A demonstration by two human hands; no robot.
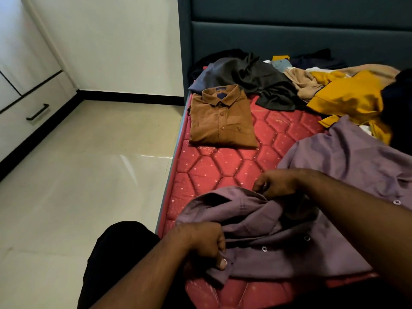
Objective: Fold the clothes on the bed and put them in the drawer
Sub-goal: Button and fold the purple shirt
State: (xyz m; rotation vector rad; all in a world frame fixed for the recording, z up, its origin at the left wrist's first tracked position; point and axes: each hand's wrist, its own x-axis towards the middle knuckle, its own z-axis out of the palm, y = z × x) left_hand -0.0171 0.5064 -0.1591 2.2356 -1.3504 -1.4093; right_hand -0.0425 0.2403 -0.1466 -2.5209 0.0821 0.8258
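Observation:
A mauve button-up shirt (pixel 347 166) lies spread over the near right part of the red mattress (pixel 214 166), its collar end bunched toward me. My left hand (pixel 205 241) pinches the shirt's front edge near a button at the mattress's near edge. My right hand (pixel 276 182) grips the collar fabric a little farther in. A brown shirt (pixel 221 121) lies folded at the mattress's left edge. The white drawer (pixel 26 112) with a black handle sits shut at the far left.
Unfolded clothes are heaped by the dark teal headboard (pixel 289 34): a dark grey garment (pixel 256 79), a beige one (pixel 303 82), a mustard one (pixel 352 97). Glossy tiled floor (pixel 89 175) lies between bed and cabinet. My dark-clothed knee (pixel 116 253) touches the bed's edge.

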